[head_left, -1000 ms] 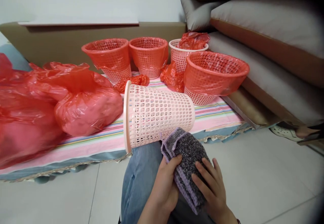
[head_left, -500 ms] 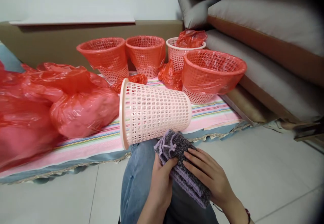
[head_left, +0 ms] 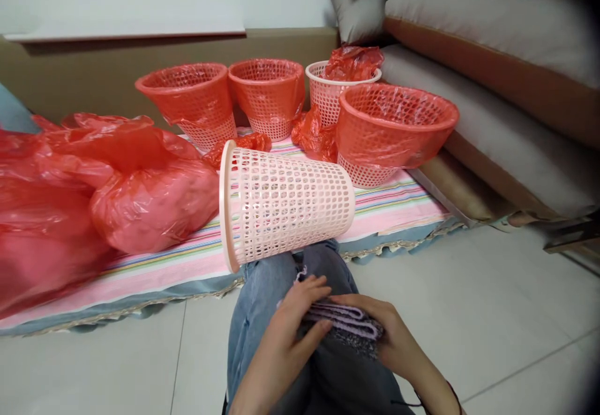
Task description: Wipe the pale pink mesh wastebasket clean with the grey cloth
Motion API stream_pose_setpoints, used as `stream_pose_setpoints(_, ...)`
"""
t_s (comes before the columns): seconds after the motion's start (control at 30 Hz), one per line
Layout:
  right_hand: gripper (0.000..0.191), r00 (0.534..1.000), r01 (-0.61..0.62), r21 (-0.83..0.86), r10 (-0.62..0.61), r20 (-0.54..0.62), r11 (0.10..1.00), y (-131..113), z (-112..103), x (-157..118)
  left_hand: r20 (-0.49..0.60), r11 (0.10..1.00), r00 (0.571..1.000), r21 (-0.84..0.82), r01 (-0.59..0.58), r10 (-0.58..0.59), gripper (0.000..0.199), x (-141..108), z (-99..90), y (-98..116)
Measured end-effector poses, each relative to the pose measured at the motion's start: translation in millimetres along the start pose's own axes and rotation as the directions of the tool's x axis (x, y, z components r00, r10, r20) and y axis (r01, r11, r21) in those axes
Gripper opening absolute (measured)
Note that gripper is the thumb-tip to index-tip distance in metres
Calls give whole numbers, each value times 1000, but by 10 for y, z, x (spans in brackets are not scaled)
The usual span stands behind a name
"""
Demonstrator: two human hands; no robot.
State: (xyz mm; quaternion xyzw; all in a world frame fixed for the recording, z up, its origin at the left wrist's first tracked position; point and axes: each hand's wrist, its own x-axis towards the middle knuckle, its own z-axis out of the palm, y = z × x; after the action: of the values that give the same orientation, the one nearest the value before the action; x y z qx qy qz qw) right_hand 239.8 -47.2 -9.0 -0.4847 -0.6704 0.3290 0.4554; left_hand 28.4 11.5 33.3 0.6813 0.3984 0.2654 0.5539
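Between my hands, over my lap, is a folded fuzzy cloth (head_left: 344, 320), dark grey with purple layers. My left hand (head_left: 289, 327) grips its left end, fingers across the top and thumb on the near side. The right end is held by my right hand (head_left: 391, 334), with fingers along the far edge. Part of the cloth is hidden behind my fingers. Just beyond my knees a pale pink plastic wastebasket (head_left: 290, 205), full of small holes, lies on its side, its rim facing left.
Two baskets lined with red bags (head_left: 190, 99) stand behind, beside a pale basket (head_left: 323, 96) with a crumpled bag. Another lined basket (head_left: 365, 140) is nearer. Full red bags (head_left: 154, 196) sit left on the striped cover (head_left: 187, 252). Grey cushions (head_left: 497, 34) are stacked right.
The folded cloth has moved down and closer to my body and turned, so its layered edge faces me. My left hand has shifted from under it to over its top.
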Motion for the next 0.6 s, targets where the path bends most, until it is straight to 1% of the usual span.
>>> stream_pose_setpoints(0.03,40,998,54,-19,-54,-20,998,-18,8,26,74,1000,997,-7,-6,7,31,5,-7,43)
stream_pose_setpoints(0.07,39,993,107,-45,-109,-41,993,-39,11,54,116,1000,993,-27,-6,9,29,16,-7,78)
stream_pose_setpoints(0.1,39,987,145,-74,-149,-59,987,-60,8,81,127,999,992,-49,-6,12,26,30,-3,104)
stream_pose_setpoints(0.17,39,981,166,-126,-177,-83,978,-105,-7,124,93,996,996,-86,-7,15,22,59,6,126)
stream_pose_setpoints(0.23,39,978,166,-138,-181,-104,976,-149,-25,146,56,995,998,-99,15,-10,18,78,4,122)
stream_pose_setpoints(0.33,39,961,236,-122,-250,-119,964,-221,-44,144,57,989,996,-131,72,-65,17,79,-20,107)
stream_pose_setpoints(0.4,36,946,291,-136,-306,-108,947,-273,-51,140,93,983,993,-165,83,-69,18,70,-36,111)
stream_pose_setpoints(0.47,32,942,312,-170,-328,-75,935,-321,-56,147,117,984,991,-157,81,-62,16,65,-38,123)
stream_pose_setpoints(0.53,29,948,308,-186,-316,-20,933,-357,-60,167,103,992,993,-105,72,-61,13,68,-24,132)
stream_pose_setpoints(0.6,29,958,285,-193,-284,32,939,-372,-61,191,60,998,997,-41,53,-50,14,77,-2,134)
